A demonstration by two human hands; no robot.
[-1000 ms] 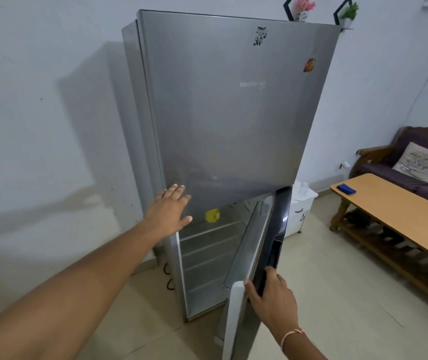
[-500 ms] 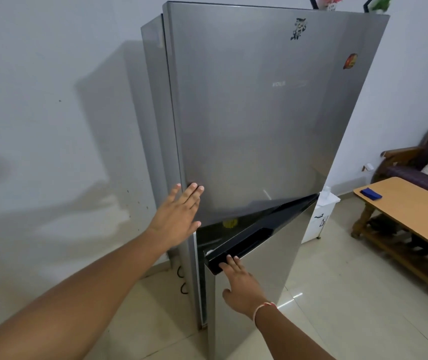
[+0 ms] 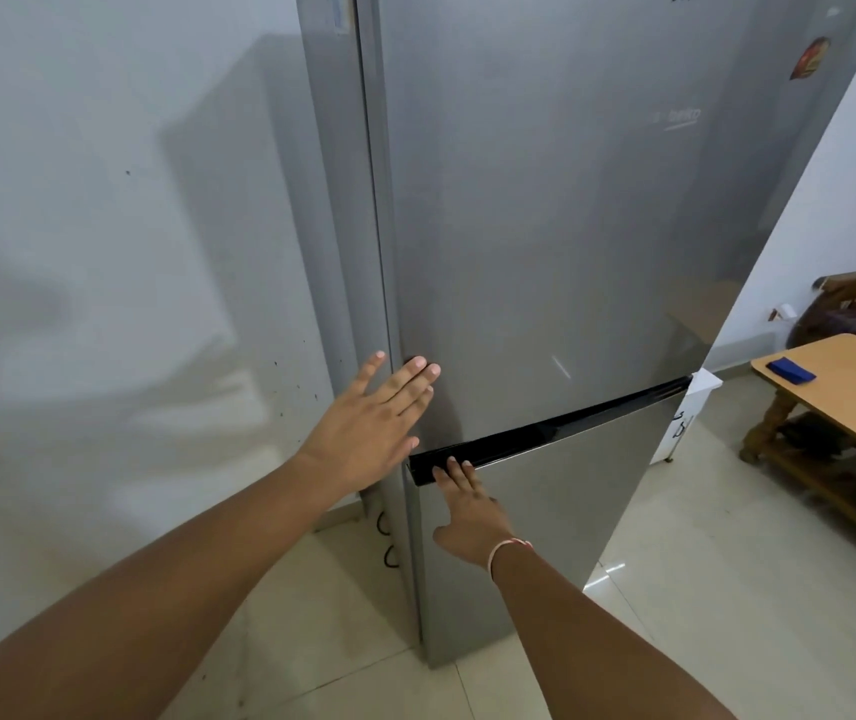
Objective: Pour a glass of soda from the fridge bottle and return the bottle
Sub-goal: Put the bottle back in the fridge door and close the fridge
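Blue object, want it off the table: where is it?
In the head view, far right: the blue object lies on the wooden table, at its near-left corner, right of the fridge.

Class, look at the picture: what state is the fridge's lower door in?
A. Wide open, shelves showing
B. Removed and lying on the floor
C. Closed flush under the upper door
C: the lower door sits flush under the upper door, no shelves showing, with the right hand flat against it.

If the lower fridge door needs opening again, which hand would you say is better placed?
Likely the right hand: its fingertips rest on the black handle strip. The left hand lies flat on the upper door.
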